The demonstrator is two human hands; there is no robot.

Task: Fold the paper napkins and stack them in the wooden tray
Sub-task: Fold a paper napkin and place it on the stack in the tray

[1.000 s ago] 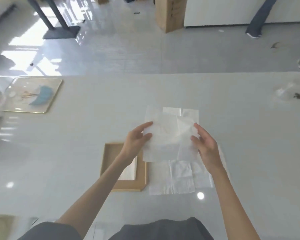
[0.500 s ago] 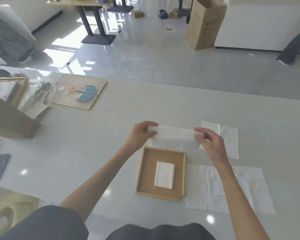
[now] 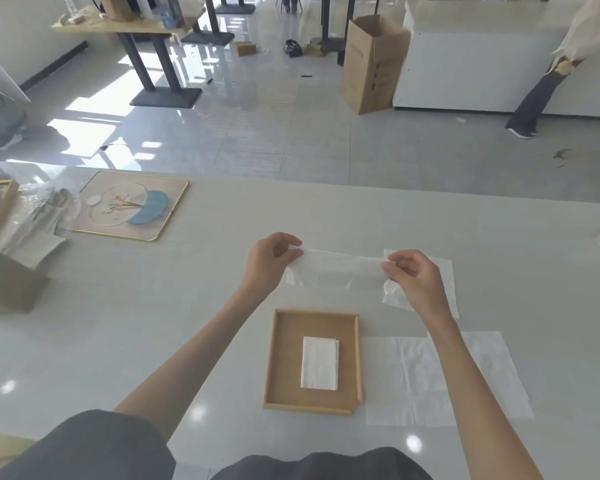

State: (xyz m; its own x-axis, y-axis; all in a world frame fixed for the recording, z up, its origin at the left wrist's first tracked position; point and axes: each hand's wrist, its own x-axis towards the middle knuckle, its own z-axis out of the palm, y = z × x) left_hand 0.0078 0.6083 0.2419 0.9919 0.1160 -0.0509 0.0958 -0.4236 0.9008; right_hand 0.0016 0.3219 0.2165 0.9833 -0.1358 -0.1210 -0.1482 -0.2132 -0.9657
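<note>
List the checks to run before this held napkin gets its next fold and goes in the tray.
1. Left hand pinches the held napkin at its left end: ok.
2. Right hand pinches its right end: ok.
3. Held napkin's edges aligned: cannot tell, too sheer.
4. Wooden tray holds one folded napkin, top free: ok.
5. Flat napkin right of the tray lies unfolded: ok.

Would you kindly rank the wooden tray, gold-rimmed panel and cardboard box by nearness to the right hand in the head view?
1. wooden tray, nearside of the right hand.
2. gold-rimmed panel, table's far left.
3. cardboard box, floor beyond table.
</note>
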